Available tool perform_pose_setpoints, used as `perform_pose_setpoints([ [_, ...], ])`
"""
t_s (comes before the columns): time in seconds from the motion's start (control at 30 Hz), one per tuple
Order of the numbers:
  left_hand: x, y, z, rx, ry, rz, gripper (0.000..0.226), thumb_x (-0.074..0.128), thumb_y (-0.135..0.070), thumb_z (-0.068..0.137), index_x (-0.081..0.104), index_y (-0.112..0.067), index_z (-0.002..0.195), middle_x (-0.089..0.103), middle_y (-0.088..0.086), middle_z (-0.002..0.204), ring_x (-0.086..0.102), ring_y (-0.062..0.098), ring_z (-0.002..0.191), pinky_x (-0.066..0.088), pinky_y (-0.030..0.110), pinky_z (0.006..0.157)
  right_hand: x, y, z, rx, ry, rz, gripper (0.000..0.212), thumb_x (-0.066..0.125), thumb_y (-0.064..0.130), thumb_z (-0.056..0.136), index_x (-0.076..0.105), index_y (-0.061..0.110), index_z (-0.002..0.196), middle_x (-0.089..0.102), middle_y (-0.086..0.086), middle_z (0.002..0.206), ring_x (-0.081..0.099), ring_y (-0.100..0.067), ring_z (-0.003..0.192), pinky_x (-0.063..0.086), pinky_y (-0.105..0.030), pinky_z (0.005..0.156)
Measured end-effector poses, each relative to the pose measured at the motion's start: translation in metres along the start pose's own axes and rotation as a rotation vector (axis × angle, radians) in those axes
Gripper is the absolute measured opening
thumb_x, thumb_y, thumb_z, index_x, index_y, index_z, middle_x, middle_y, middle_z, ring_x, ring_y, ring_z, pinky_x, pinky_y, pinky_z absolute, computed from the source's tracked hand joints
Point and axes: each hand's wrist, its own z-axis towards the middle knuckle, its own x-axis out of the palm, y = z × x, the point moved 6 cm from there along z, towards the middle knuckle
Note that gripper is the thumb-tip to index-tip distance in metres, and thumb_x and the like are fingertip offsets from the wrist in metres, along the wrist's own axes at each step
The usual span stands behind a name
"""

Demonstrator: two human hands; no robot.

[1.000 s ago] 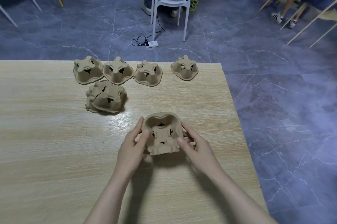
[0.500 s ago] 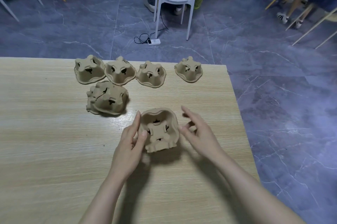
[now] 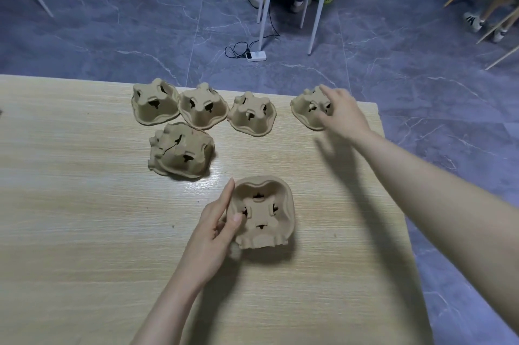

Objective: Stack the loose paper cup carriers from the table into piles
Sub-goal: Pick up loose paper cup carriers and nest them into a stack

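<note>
While the left hand (image 3: 216, 228) pinches the near carrier (image 3: 264, 212) on the table (image 3: 84, 218), the right hand (image 3: 341, 113), fingers spread, reaches the far right carrier (image 3: 307, 108), closest to it.

A light wooden table (image 3: 84, 232) is seen, and brown carriers are borne on it. Four carriers (image 3: 251, 114) are set upside down in a row along its far edge, a small pile (image 3: 181, 152) just before them, and a nearer carrier (image 3: 262, 212) apart.
</note>
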Motion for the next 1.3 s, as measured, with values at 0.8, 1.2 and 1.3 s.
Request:
perform_pose_setpoints([
  [0.8,-0.004,0.003,0.003,-0.047,-0.042,-0.02,0.055,0.058,-0.058,0.085,0.032,-0.073,0.131,0.051,-0.029,0.134,0.052,0.03,0.096,0.047,0.038,0.091,-0.008,-0.029,-0.055,0.084,0.008,-0.036,0.104,0.086,0.041,0.066,0.023,0.033,0.149,0.056,-0.007,0.133,0.056,-0.034,0.115,0.045,-0.041,0.085],
  [1.2,-0.002,-0.003,0.003,-0.047,-0.023,-0.031,0.055,0.054,-0.037,0.096,0.031,-0.057,0.142,0.04,-0.035,0.132,0.031,-0.031,0.114,0.029,0.006,0.092,-0.012,-0.048,-0.122,0.072,-0.271,0.278,0.021,0.079,0.021,0.077,0.065,0.032,0.087,0.065,-0.001,0.093,0.059,-0.019,0.088,0.046,-0.039,0.074],
  [1.3,-0.001,-0.004,0.003,-0.028,-0.007,-0.006,0.055,0.051,-0.036,0.098,0.027,-0.053,0.144,0.036,-0.041,0.129,0.027,-0.034,0.114,0.027,0.004,0.093,-0.017,-0.038,-0.146,0.049,-0.353,0.482,0.017,0.075,0.01,0.079,0.07,0.025,0.086,0.067,-0.001,0.087,0.061,-0.02,0.08,0.045,-0.032,0.069],
])
